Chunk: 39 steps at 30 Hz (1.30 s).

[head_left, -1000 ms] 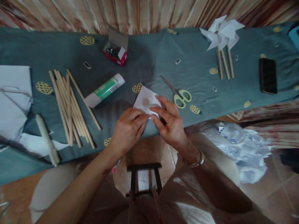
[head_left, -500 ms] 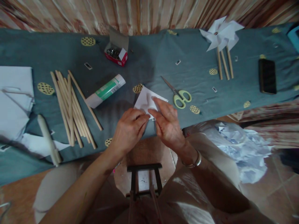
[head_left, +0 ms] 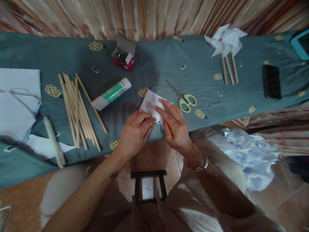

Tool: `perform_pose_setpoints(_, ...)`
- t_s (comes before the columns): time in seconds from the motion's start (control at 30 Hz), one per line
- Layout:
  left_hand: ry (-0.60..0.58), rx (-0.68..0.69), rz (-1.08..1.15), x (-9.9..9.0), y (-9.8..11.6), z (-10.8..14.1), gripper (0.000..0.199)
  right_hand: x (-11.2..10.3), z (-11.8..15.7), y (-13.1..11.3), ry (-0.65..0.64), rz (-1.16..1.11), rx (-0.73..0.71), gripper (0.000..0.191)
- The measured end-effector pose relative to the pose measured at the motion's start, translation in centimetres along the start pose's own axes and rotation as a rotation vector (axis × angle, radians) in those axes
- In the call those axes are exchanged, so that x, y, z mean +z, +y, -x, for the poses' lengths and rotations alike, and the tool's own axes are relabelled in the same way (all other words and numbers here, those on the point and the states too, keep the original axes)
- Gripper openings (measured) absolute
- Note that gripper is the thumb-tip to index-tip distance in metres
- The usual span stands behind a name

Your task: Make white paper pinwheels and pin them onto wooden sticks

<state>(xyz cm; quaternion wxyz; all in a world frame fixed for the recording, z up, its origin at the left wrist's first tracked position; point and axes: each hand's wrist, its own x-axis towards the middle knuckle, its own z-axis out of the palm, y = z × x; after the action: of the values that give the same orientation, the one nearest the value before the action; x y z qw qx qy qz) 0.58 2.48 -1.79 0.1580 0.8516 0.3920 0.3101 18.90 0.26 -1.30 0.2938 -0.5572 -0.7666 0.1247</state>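
A small piece of white paper (head_left: 150, 101) lies at the table's front edge, between my two hands. My left hand (head_left: 137, 129) is closed, its thumb and fingers pinching the paper's near edge. My right hand (head_left: 175, 127) rests over the paper's right side with fingers stretched out and apart, the tips touching its surface. Just right of the paper lie scissors (head_left: 183, 99) with light green handles, blades pointing away to the left. To its left is a white and green glue stick (head_left: 112, 93).
Several wooden sticks (head_left: 77, 112) lie at left, beside white paper sheets (head_left: 16, 112) and a pale, knife-like tool (head_left: 53, 141). An open red box (head_left: 123, 61) holds small metal pieces. Paper pinwheels (head_left: 225, 40) and a phone (head_left: 272, 82) are at right. A stool (head_left: 148, 174) stands below.
My right hand's fingers have lifted and spread slightly over the paper. My left hand keeps its pinch. The whole view has shifted a little.
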Motion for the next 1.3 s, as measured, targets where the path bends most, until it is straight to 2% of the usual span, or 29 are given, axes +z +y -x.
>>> perform_pose_setpoints(0.2,-0.026,0.007,-0.065,-1.4,-1.0,-0.6,0.019,-0.9,-0.6,0.9,0.040,0.044,0.062,0.043)
perform_pose_setpoints(0.4,-0.009,-0.013,-0.123,-2.8,-2.3,-0.6,0.019,-1.5,-0.2,-0.2,0.012,-0.011,-0.014,0.036)
perform_pose_setpoints(0.53,0.009,-0.017,-0.134,-3.1,-1.8,0.0,0.015,-1.8,0.1,-0.5,-0.004,-0.029,-0.035,0.033)
perform_pose_setpoints(0.7,0.031,0.049,-0.165,-3.3,-0.9,0.9,0.016,-1.8,0.3,-0.4,-0.011,-0.028,-0.028,0.033)
perform_pose_setpoints(0.8,0.031,0.032,-0.157,-3.6,-0.6,1.2,0.014,-1.8,0.4,-0.4,-0.005,-0.020,-0.032,0.032)
perform_pose_setpoints(1.3,-0.052,0.134,-0.184,-2.0,0.5,1.3,0.013,-1.7,0.7,-0.4,-0.055,-0.049,-0.035,0.032)
